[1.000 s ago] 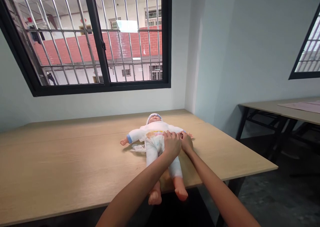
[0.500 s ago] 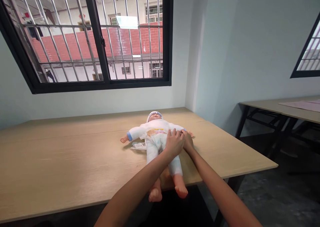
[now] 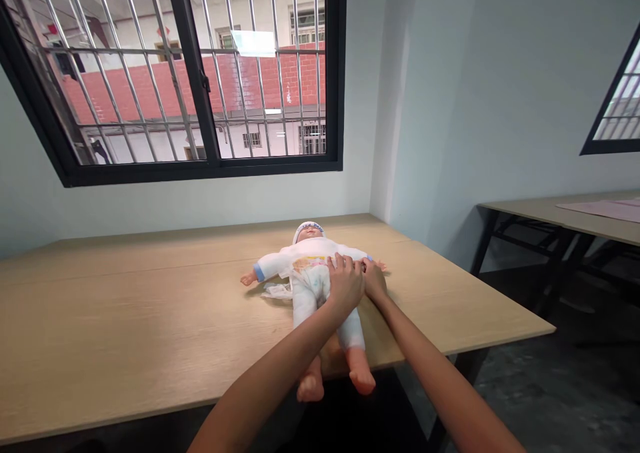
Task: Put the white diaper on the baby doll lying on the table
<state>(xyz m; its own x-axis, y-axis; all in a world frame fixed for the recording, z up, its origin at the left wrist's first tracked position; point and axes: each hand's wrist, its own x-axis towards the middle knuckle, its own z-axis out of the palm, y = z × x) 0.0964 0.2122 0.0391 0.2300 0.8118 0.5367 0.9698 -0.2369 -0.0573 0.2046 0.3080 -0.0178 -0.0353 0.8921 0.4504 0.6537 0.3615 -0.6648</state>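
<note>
Left hand (image 3: 346,281) is laid with bent fingers over the doll (image 3: 313,248) at hip level, seemingly so the body is kept steady, while the right hand (image 3: 375,278) is tucked close beside it; whether anything is pinched cannot be told. The doll is placed face-up on the bench (image 3: 175,306), its long axis pointed from the wall (image 3: 250,206) to the near edge, feet overhanging.
</note>
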